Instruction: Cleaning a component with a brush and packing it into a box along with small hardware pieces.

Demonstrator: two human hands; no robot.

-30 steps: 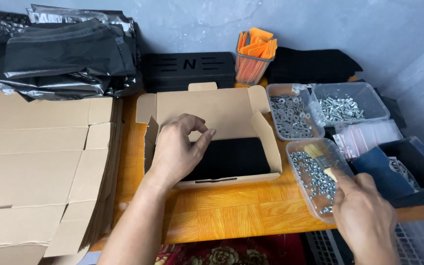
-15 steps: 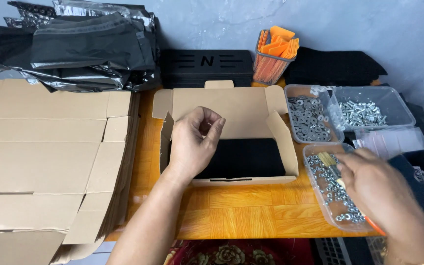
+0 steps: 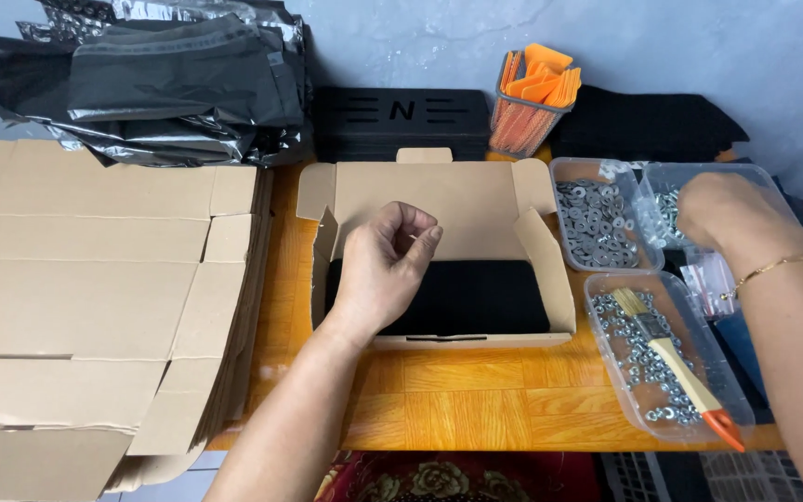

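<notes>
On the wooden table (image 3: 457, 409), left hand (image 3: 385, 270) fingers curl over the open box (image 3: 439, 200); right hand (image 3: 731, 218) fingers hidden.

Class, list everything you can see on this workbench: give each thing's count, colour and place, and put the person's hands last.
open cardboard box: one, brown, centre
black pad: one, inside box
flat cardboard blanks: stack, brown, left
plastic bags: pile, black, back left
black tray: one, back centre
orange scrapers: cupful, back
clear tubs: three, metal hardware, right
brush: one, wooden handle, orange tip, nearest tub
left hand: curled over box
right hand: in far right tub
</notes>
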